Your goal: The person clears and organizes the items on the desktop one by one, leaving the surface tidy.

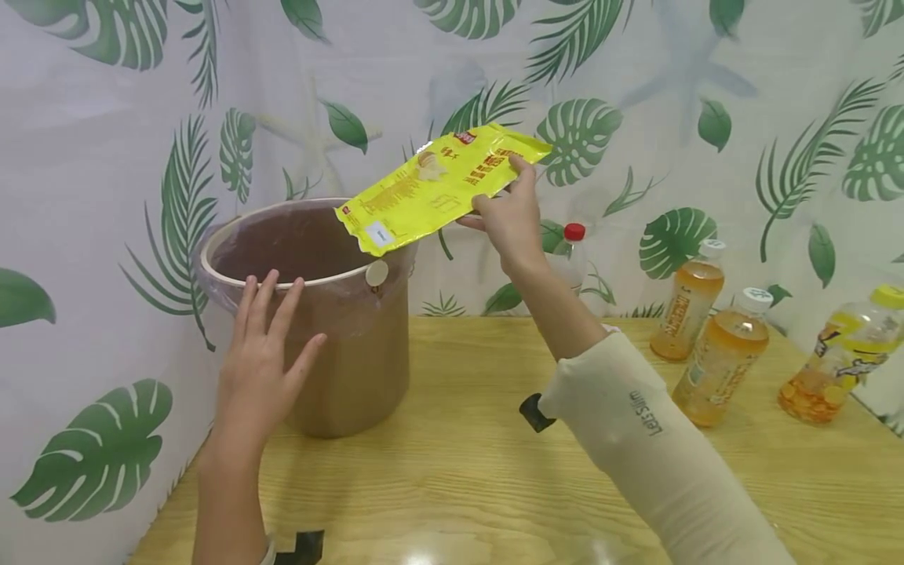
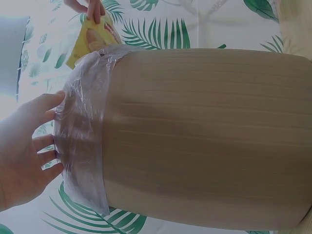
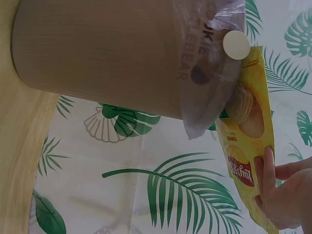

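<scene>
My right hand pinches a yellow chip bag by its near edge. The bag looks flat and slants down leftward, its lower end over the right rim of a brown trash can. In the right wrist view the chip bag shows a red logo and pictured chips, beside the can's round cream knob. Fingers spread, my left hand has its fingertips right at the can's near rim. A clear plastic liner folds over that rim in the left wrist view.
On the wooden table to the right stand two amber drink bottles with white caps and a yellow-capped bottle. A red-capped bottle stands behind my right forearm. Black tape marks the tabletop. Leaf-printed cloth hangs behind.
</scene>
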{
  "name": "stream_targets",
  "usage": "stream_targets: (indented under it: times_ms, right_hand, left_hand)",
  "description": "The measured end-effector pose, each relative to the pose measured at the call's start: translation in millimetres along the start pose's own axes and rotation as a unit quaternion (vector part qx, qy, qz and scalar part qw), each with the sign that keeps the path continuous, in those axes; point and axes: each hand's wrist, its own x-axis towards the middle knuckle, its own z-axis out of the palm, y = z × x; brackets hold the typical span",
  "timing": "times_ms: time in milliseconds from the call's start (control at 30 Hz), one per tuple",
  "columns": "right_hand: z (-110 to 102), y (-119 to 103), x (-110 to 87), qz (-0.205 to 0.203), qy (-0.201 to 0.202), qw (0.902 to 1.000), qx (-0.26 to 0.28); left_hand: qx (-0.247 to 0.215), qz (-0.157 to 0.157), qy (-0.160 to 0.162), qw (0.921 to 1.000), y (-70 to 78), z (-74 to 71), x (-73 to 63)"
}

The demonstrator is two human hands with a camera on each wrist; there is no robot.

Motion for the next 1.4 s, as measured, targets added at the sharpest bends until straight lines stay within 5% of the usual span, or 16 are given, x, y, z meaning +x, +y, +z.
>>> stream_targets:
  times_ms: [700,1400]
  right_hand:
    - [22.8,23.1,2.9,-0.014,-0.002,0.9976,-0.068]
    - [39.9,35.5,-1.7,-0.09,-0.029,0.9892,-0.112]
  left_hand:
    - [-0.004,0.004,0.005,1.0,1.1,2.7,-1.1]
    - [-0.001,-0.011,-0.008,0.9999,3.1,-1.7,-0.7]
